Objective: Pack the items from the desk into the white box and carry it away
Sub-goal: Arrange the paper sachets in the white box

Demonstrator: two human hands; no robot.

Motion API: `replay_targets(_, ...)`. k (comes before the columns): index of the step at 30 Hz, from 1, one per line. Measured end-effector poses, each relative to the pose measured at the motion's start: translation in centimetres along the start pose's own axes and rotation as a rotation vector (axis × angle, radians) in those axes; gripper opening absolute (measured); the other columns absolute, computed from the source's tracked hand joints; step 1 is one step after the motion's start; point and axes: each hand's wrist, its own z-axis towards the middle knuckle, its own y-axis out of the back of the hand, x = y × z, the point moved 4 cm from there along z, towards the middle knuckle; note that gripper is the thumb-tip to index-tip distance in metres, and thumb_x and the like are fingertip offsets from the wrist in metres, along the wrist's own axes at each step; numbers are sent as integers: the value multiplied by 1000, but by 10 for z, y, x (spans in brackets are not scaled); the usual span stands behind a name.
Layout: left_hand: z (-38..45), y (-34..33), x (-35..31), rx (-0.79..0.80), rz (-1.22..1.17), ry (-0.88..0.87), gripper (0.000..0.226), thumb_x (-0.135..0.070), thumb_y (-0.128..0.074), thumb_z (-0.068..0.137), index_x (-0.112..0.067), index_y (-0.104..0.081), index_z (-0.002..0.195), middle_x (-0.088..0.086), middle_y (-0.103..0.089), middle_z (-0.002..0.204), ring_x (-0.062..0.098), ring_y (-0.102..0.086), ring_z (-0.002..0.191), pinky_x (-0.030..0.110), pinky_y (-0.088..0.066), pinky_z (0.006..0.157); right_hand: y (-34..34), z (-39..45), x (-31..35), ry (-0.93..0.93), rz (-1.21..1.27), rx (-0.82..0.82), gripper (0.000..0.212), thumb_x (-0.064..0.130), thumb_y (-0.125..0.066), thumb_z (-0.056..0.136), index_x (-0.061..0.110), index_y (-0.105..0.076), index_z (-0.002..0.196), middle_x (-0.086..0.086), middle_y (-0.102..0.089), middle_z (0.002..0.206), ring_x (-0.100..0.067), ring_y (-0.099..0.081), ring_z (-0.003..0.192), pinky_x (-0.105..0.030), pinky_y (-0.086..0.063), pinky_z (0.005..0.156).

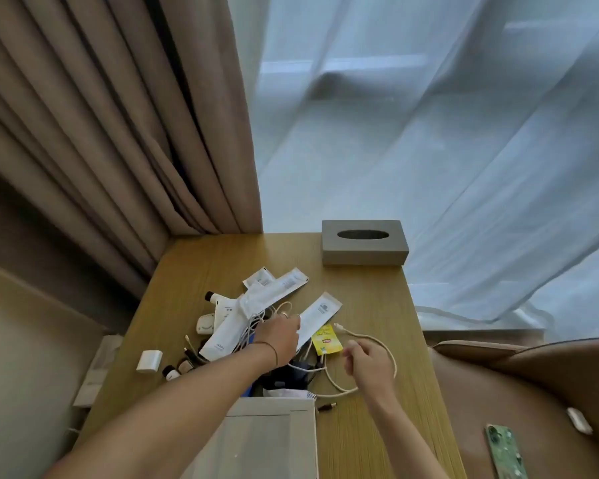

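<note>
Two hands are working over the cluttered surface (367, 299). The left hand (279, 335) is lying on the pile of white packets (274, 292), seemingly pinching thin white cords (256, 323). The right hand (367, 363) is curling around a cream cable (377, 340). The white box (274, 440) is sitting just below both, nearest the viewer.

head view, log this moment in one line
left hand on cable pile | right hand pinching beige cable | white box near edge | packing not started
</note>
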Motion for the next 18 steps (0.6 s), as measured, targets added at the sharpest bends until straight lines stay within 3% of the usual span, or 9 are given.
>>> replay_targets(3,17,-4,-13,-8,92,-15,34,-31,-46,103,-20,-47,135,11,-59,128,29,-53,117,40,-47,86,1,7,-3,1,47,6,28,9,-55,94,-1,-65,69,0,-56,53,-14,-47,53,-35,-41,59)
replay_targets(9,45,-23,-23,-19,160,99,64,-49,-60,93,-21,-33,144,11,-61,132,29,-48,125,40,-37,99,-5,11,-12,-37,95,36,29,10,-54,95,-2,-62,70,-2,-53,56,-16,-45,57,-35,-37,59)
replay_targets(14,59,-34,-13,7,-54,204,89,-47,-80,77,-23,-29,146,11,-59,132,30,-49,127,39,-38,104,-10,25,-12,-29,104,55,30,10,-54,95,-2,-62,69,-3,-53,55,-16,-45,57,-35,-38,60)
replay_targets(16,60,-36,-6,-24,-155,237,82,-40,-82,75,-23,-36,141,9,-61,127,29,-51,123,38,-40,102,-13,34,-9,-25,87,58,31,11,-54,95,-1,-64,69,-4,-54,55,-17,-46,57,-36,-39,61)
replay_targets(18,59,-32,-2,-84,-195,219,61,-29,-76,82,-23,-47,135,6,-64,121,27,-55,116,37,-47,97,-16,43,-6,-12,65,63,32,12,-54,96,2,-67,69,-3,-55,55,-17,-46,56,-35,-39,59)
